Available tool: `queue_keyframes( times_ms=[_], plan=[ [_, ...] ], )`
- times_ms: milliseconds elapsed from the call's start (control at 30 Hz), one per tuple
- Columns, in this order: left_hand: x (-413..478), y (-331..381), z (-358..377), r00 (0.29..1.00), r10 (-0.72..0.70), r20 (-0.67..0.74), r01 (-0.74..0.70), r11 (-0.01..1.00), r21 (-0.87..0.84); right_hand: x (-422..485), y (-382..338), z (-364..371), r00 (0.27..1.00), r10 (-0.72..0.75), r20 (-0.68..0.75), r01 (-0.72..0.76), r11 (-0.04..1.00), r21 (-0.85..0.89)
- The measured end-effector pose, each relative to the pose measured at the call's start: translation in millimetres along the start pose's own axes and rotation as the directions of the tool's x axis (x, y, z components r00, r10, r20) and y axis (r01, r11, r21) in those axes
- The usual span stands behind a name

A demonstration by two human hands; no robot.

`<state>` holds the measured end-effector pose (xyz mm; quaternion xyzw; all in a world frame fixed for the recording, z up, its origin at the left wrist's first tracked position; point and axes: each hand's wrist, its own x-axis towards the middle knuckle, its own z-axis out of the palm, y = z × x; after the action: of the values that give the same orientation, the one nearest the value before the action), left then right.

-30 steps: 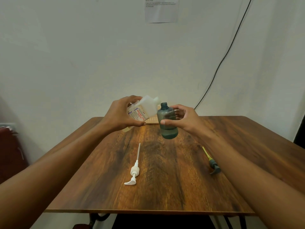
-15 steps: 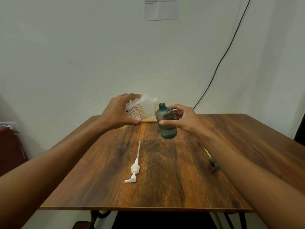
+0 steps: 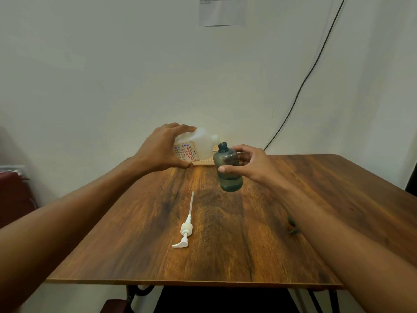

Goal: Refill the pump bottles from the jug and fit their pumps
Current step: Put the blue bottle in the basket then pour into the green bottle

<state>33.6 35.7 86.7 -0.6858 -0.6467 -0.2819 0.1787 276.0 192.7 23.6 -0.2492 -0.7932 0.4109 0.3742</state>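
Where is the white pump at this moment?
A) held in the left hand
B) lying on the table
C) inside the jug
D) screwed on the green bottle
B: the white pump lies flat on the wooden table, and nothing holds it.

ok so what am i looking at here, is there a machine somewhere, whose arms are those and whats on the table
There is no machine here. The arms belong to a person, and the view comes from a camera worn on their head, looking forward and down. The left hand grips a white labelled jug, tipped toward a dark see-through bottle. The right hand holds that bottle with its fingers curled round it. The bottle's neck is open, with no pump on it. On the wooden table lies a white pump with its long tube, and a dark pump half hidden behind the right forearm. A cable and a sheet of paper are on the wall behind.
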Motion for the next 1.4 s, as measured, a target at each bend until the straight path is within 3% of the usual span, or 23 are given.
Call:
queue_keyframes(
  times_ms=[1400],
  plan=[
    [11.1,-3.4,-8.6,0.991,0.109,0.077,-0.122,0.973,0.198,-9.4,3.1,6.6,1.0,0.009,0.021,-0.01,1.0,0.008]
  ],
)
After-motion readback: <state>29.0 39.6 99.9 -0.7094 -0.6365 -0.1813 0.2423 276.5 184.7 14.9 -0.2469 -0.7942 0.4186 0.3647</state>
